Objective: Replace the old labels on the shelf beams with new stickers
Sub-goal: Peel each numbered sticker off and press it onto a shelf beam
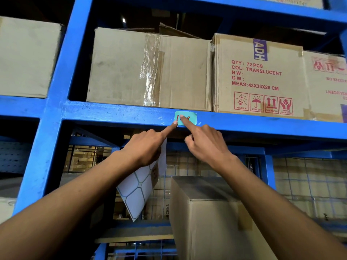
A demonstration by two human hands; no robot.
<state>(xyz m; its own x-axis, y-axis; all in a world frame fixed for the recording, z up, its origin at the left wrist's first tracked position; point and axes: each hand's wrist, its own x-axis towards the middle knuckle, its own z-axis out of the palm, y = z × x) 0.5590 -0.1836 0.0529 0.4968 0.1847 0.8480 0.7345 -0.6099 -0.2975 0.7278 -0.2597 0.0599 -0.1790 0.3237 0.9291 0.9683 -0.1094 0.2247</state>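
A teal sticker (pixel 189 118) with red handwritten digits sits on the front of the blue shelf beam (pixel 116 114). My right hand (pixel 203 141) presses its index fingertip onto the middle of the sticker, hiding part of the writing. My left hand (pixel 144 147) touches the sticker's lower left corner with its index finger while its other fingers grip a white sticker backing sheet (pixel 139 192), which hangs down below the hand with several empty cells.
Cardboard boxes (pixel 150 68) stand on the shelf above the beam, one printed box (pixel 259 76) to the right. A blue upright post (pixel 54 109) rises at the left. Below the beam, a large cardboard box (pixel 210 212) juts forward under my right arm, with wire mesh behind.
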